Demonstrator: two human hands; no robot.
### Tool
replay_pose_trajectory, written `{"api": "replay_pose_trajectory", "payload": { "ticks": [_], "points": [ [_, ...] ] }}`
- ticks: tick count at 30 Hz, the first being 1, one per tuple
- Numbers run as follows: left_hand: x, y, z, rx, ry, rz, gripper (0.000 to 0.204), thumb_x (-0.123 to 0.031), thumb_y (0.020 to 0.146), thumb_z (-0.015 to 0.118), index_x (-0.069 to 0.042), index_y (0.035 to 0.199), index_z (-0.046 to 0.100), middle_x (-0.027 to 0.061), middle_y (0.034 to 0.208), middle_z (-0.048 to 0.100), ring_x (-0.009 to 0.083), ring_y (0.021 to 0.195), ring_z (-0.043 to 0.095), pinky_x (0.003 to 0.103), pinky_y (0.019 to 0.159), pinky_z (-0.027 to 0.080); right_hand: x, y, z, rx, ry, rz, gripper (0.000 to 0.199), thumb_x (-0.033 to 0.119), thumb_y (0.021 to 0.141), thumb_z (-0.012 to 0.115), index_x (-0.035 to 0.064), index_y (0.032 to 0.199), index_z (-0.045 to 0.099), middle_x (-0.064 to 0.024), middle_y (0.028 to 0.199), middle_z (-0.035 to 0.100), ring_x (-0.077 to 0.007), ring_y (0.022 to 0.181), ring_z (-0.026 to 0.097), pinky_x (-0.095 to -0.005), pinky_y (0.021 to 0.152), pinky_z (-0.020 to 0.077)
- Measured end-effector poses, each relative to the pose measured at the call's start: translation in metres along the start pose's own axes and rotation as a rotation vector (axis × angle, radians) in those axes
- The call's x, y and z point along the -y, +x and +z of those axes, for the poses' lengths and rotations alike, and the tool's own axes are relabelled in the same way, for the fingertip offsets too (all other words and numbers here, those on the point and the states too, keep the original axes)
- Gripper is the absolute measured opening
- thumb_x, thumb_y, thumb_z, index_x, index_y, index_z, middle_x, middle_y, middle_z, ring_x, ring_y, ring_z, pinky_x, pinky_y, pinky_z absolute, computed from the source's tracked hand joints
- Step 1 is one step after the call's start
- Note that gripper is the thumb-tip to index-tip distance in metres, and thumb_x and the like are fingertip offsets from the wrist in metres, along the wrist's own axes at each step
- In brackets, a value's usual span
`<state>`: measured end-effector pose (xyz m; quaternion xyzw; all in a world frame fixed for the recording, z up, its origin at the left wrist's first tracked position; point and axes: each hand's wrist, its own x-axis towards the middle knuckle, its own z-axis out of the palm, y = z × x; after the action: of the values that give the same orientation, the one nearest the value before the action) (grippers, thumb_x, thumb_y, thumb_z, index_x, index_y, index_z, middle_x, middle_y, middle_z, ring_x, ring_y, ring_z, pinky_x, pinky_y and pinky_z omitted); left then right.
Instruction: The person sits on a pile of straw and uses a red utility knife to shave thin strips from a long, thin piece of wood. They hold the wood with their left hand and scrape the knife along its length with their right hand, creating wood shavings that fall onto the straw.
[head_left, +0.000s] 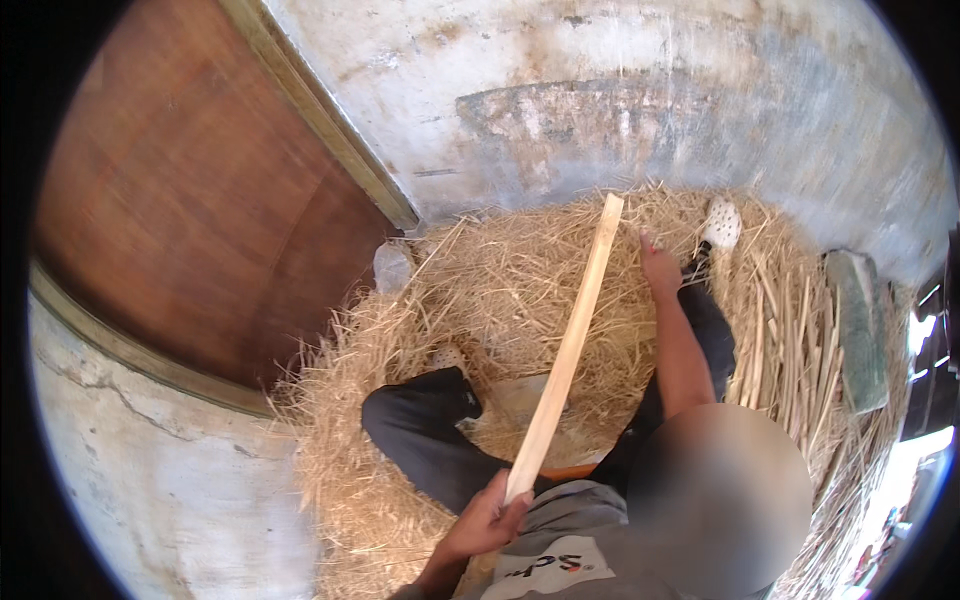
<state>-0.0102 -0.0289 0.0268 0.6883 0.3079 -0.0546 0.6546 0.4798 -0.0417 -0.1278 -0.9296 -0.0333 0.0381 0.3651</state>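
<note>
A long, flat, pale wooden strip [565,365] runs slantwise from my lap out over the straw. My left hand [487,517] is closed around its near end, close to my grey shirt. My right arm reaches forward, and my right hand [660,270] is over the straw pile [500,270], to the right of the strip's far end. One finger of that hand is stretched out; the others are partly hidden, and nothing clear shows in them. Between my legs lies a pale flat piece [520,395], partly under straw. Something orange [570,471] shows behind the strip near my lap.
A stained wall [640,110] rises behind the straw. To the left stands a brown door panel [220,220] in a frame. A bundle of thin sticks [790,330] and a greenish slab [858,335] lie at the right. My white perforated shoe [722,223] rests on the straw.
</note>
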Motion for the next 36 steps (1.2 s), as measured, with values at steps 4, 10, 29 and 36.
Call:
{"api": "replay_pose_trajectory", "payload": {
  "ticks": [4, 10, 29, 36],
  "points": [
    [-0.001, 0.006, -0.013, -0.135, -0.078, 0.023, 0.016, -0.017, 0.099, 0.052, -0.005, 0.106, 0.044, 0.0000, 0.065, 0.048, 0.0072, 0.050, 0.048, 0.024, 0.046, 0.041, 0.046, -0.059, -0.007, 0.047, 0.061, -0.393, 0.073, 0.070, 0.088, 0.043, 0.0031, 0.072, 0.067, -0.0215, 0.065, 0.061, -0.0402, 0.069, 0.062, -0.0495, 0.064, 0.0467],
    [-0.014, 0.039, -0.017, -0.066, -0.200, 0.075, 0.016, -0.014, 0.102, 0.046, -0.004, 0.114, 0.046, 0.0009, 0.064, 0.046, 0.0081, 0.049, 0.045, 0.023, 0.046, 0.041, 0.036, -0.134, -0.008, 0.359, 0.176, -0.987, 0.057, 0.064, 0.081, 0.059, 0.0078, 0.074, 0.068, -0.0142, 0.060, 0.059, -0.0346, 0.058, 0.060, -0.0427, 0.056, 0.0465],
    [-0.011, 0.039, -0.008, -0.037, -0.099, 0.100, 0.016, -0.017, 0.102, 0.047, -0.004, 0.111, 0.044, -0.0004, 0.064, 0.046, 0.0066, 0.050, 0.045, 0.023, 0.046, 0.041, 0.039, -0.147, 0.000, 0.178, 0.136, -1.171, 0.061, 0.071, 0.079, 0.056, 0.0119, 0.074, 0.071, -0.0118, 0.054, 0.056, -0.0307, 0.053, 0.060, -0.0423, 0.050, 0.0460],
    [-0.004, 0.025, -0.004, 0.042, -0.141, 0.065, 0.023, -0.017, 0.100, 0.049, -0.003, 0.117, 0.044, -0.0001, 0.065, 0.047, 0.0066, 0.050, 0.046, 0.023, 0.046, 0.042, 0.042, -0.079, 0.003, 0.099, 0.093, -0.734, 0.058, 0.064, 0.084, 0.055, 0.0093, 0.079, 0.073, -0.0149, 0.054, 0.057, -0.0333, 0.051, 0.058, -0.0425, 0.049, 0.0456]
  ]
}}
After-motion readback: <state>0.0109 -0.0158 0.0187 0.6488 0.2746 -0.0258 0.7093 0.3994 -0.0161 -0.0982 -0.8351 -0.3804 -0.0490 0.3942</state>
